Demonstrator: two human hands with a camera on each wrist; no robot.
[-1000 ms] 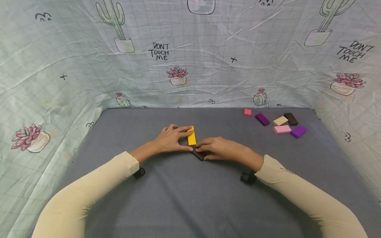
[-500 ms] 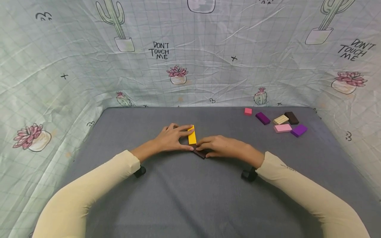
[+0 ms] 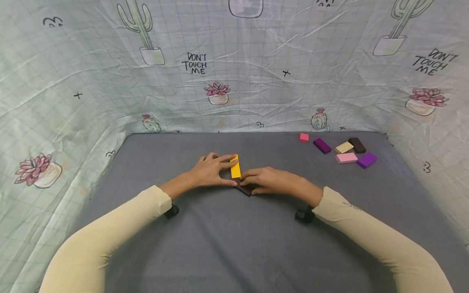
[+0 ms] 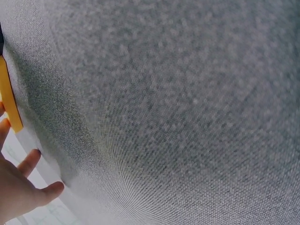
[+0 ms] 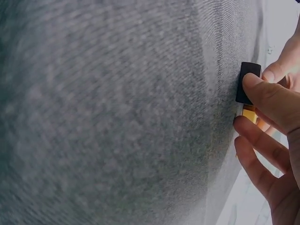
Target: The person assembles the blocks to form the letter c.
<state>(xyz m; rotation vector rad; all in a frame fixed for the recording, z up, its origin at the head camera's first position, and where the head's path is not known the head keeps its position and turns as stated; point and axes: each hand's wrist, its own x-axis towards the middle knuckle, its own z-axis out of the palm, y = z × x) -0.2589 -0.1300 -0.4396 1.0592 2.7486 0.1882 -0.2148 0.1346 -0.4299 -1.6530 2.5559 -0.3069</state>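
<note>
On the grey cloth, a yellow block [image 3: 235, 170] lies lengthwise away from the body, its near end meeting a dark brown block [image 3: 244, 190] set at a slant. My left hand [image 3: 210, 171] lays two fingertips on the yellow block's top near its far end, its thumb stretched to the dark block's left end. In the left wrist view the hand's other fingers spread apart beside the yellow block [image 4: 8, 89]. My right hand [image 3: 272, 182] pinches the dark block, with the thumb on its near face [image 5: 251, 69]; fingers cover part of it.
At the back right lie a small coral block [image 3: 304, 137], a dark purple block [image 3: 322, 145], a striped wood block [image 3: 344, 147], another dark brown block [image 3: 357, 145], a pink block [image 3: 346, 158] and a violet block [image 3: 367, 160]. Printed fabric [image 3: 256, 101] encloses the table's back and sides.
The right thumb and the near end of the dark block have shifted slightly away from the body. The left hand and yellow block stay in place.
</note>
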